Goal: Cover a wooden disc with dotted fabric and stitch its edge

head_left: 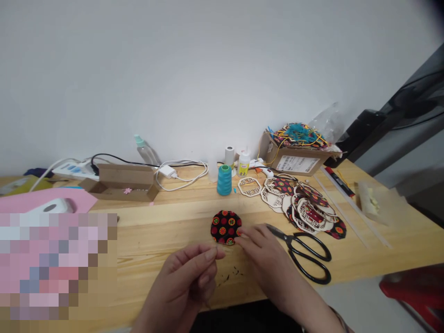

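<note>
A round fabric disc (225, 227), black with red and green flowers, lies on the wooden table (166, 236) between my hands. The fingertips of my right hand (260, 254) rest on its lower right edge. My left hand (183, 282) is just below the disc, with thumb and fingers pinched together and nothing visible in them. Black-handled scissors (305, 254) lie to the right of my right hand. Further back are a laser-cut wooden lattice frame (249, 186) and a pile of wooden frames and fabric pieces (301, 203).
A teal thread cone (224, 180), a white glue bottle (243, 163) and a hot glue gun (265, 173) stand along the back. A cardboard box (294, 155) holds patterned fabric. A pink sheet (45, 200) lies at the left, and a pixelated patch covers the lower left.
</note>
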Demonstrator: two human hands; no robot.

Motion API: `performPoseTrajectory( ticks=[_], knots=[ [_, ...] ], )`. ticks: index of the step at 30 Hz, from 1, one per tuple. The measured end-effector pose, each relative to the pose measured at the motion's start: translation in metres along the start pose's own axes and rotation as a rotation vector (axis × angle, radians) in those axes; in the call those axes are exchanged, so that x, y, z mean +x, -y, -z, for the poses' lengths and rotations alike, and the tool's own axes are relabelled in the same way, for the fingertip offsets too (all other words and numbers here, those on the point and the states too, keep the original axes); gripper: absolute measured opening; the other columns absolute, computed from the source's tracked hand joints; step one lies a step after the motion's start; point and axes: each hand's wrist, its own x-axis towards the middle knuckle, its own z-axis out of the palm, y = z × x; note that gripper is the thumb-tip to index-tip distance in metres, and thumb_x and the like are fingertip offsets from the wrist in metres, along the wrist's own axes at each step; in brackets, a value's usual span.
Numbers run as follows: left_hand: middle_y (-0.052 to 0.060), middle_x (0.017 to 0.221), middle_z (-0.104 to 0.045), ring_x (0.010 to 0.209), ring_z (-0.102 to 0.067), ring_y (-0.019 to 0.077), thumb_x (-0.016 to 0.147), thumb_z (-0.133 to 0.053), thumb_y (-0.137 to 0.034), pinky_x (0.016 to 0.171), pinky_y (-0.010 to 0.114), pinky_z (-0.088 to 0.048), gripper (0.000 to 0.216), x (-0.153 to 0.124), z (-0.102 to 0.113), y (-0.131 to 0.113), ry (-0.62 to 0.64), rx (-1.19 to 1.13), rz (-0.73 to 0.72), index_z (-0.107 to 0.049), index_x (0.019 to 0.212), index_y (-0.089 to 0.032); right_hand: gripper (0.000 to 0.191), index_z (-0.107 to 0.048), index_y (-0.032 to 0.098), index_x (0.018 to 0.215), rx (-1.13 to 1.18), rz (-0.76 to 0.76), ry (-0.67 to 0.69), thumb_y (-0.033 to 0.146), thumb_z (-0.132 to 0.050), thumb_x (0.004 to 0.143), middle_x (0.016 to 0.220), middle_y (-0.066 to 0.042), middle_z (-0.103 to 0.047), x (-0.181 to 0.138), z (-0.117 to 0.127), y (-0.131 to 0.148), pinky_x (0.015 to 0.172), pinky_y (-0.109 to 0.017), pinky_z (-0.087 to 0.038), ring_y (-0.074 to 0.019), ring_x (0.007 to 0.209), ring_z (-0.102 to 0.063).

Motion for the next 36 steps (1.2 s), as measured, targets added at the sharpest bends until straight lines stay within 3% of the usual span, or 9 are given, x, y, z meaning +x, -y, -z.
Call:
performPoseTrajectory(
  ticks=[5,10,14,18,24,29,33,36],
  knots=[
    [-0.006,0.046,-0.037,0.045,-0.027,0.0040,0.068,-0.072,-0.022,0.042,0.018,-0.023,0.012,-0.005,0.001,-0.009,-0.046,-0.046,-0.051,-0.071,0.071,-0.010,0.041,-0.056,0.019,0.112,-0.129,-0.007,0.058,0.000,-0.047,0.077,0.121,-0.008,-0.056,0.007,-0.013,0.002,0.089,-0.044,-0.040,-0.0265,0.114,-0.040],
    [-0.007,0.045,-0.037,0.043,-0.025,0.0033,0.068,-0.072,-0.024,0.041,0.018,-0.019,0.014,-0.002,0.005,-0.008,-0.065,-0.044,-0.059,-0.071,0.072,-0.010,0.040,-0.061,0.013,0.104,-0.368,-0.197,0.048,-0.002,-0.047,0.070,0.106,-0.013,-0.061,-0.020,0.017,-0.023,0.083,-0.041,-0.045,-0.0269,0.097,-0.052],
    [-0.007,0.045,-0.038,0.043,-0.024,0.0031,0.070,-0.071,-0.026,0.041,0.019,-0.016,0.016,0.005,0.011,-0.001,-0.078,-0.035,-0.045,-0.071,0.075,-0.011,0.036,-0.062,0.012,0.102,-0.516,-0.326,0.084,0.000,-0.043,0.073,0.097,-0.014,-0.063,-0.055,0.036,-0.047,0.079,-0.041,-0.048,-0.0268,0.090,-0.057],
    [-0.007,0.046,-0.037,0.043,-0.023,0.0031,0.069,-0.071,-0.027,0.041,0.019,-0.015,0.017,0.009,0.012,0.006,-0.081,0.001,-0.037,-0.071,0.075,-0.011,0.038,-0.060,0.010,0.105,-0.552,-0.355,0.096,-0.002,-0.042,0.074,0.098,-0.015,-0.062,-0.071,0.031,-0.059,0.078,-0.036,-0.050,-0.0253,0.088,-0.059],
    [-0.007,0.047,-0.036,0.043,-0.024,0.0033,0.070,-0.070,-0.029,0.042,0.019,-0.016,0.019,0.010,0.010,0.010,-0.087,0.039,-0.017,-0.070,0.076,-0.011,0.038,-0.061,0.006,0.102,-0.598,-0.426,0.105,-0.005,-0.043,0.070,0.097,-0.019,-0.062,-0.068,0.026,-0.059,0.078,-0.042,-0.050,-0.0298,0.088,-0.060],
    [-0.007,0.047,-0.035,0.044,-0.024,0.0037,0.069,-0.071,-0.032,0.042,0.019,-0.015,0.022,0.010,0.008,0.013,-0.108,0.087,-0.041,-0.071,0.076,-0.012,0.032,-0.059,0.009,0.099,-0.352,-0.526,0.058,0.005,-0.046,0.070,0.096,-0.016,-0.060,-0.061,0.042,-0.045,0.071,-0.041,-0.052,-0.0282,0.083,-0.061],
    [-0.007,0.048,-0.036,0.044,-0.024,0.0039,0.070,-0.070,-0.033,0.042,0.019,-0.015,0.022,0.011,0.008,0.016,-0.110,0.120,-0.035,-0.071,0.077,-0.012,0.024,-0.056,0.017,0.101,0.180,-0.432,0.059,0.020,-0.047,0.079,0.098,-0.010,-0.061,-0.049,0.054,-0.017,0.074,-0.029,-0.051,-0.0203,0.087,-0.061],
    [-0.007,0.050,-0.035,0.045,-0.024,0.0043,0.072,-0.069,-0.032,0.043,0.019,-0.015,0.021,0.011,0.009,0.018,-0.098,0.138,-0.054,-0.071,0.078,-0.012,0.029,-0.056,0.019,0.100,0.498,-0.457,0.178,0.015,-0.052,0.071,0.099,-0.006,-0.062,-0.041,0.061,0.006,0.078,-0.025,-0.049,-0.0178,0.091,-0.059]
  ],
)
